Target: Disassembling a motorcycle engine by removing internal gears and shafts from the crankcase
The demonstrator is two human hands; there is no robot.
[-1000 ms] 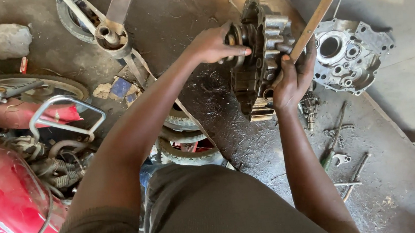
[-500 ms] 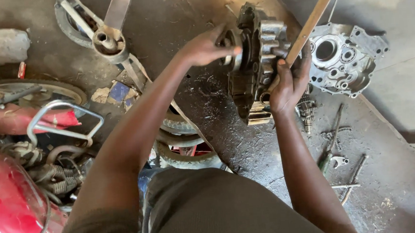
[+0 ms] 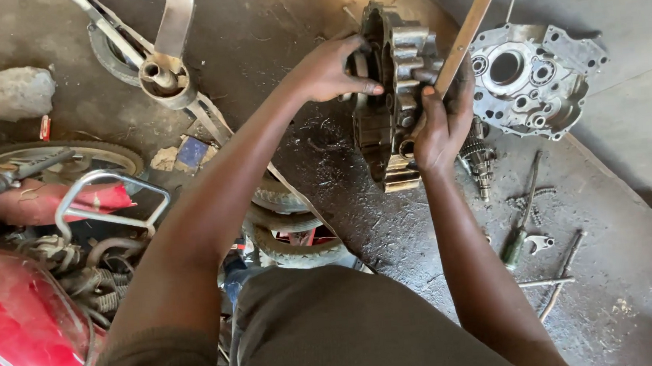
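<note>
**Both hands on an engine block on the workshop floor**

Oily concrete floor [image 3: 391, 232] across the whole scene, dark with grime and littered with metal filings.

Red motorcycle bodywork [image 3: 16, 342] at near left, with a chrome rack [image 3: 105, 198] and a tyre [image 3: 72, 155] beside it, well apart from the work.

Dark finned engine block [image 3: 389, 102] standing upright at far centre, resting on the floor, held between both hands.

Bare aluminium crankcase half [image 3: 533, 80] lying flat just right of the block, open side up, bearing holes showing.

Stack of small tyres [image 3: 291, 231] at centre, close to the knees, left of the block's base.

Grey stone [image 3: 18, 94] at far left, alone.

Round metal hub with flat arms [image 3: 161, 72] at far left of centre.

Left hand [image 3: 330, 72] curled over the left face of the block, fingertips pressed against it.

Right hand [image 3: 444, 117] closed round the lower end of a long pale bar [image 3: 472, 24], gripping it hard against the right side of the block; bar slanting up and right, out of the top edge.

Gear shaft [image 3: 479, 161] lying on the floor just below the right hand.

Green-handled screwdriver [image 3: 520, 227] and scattered small tools [image 3: 558, 281] farther right and nearer, apart from both hands.
</note>
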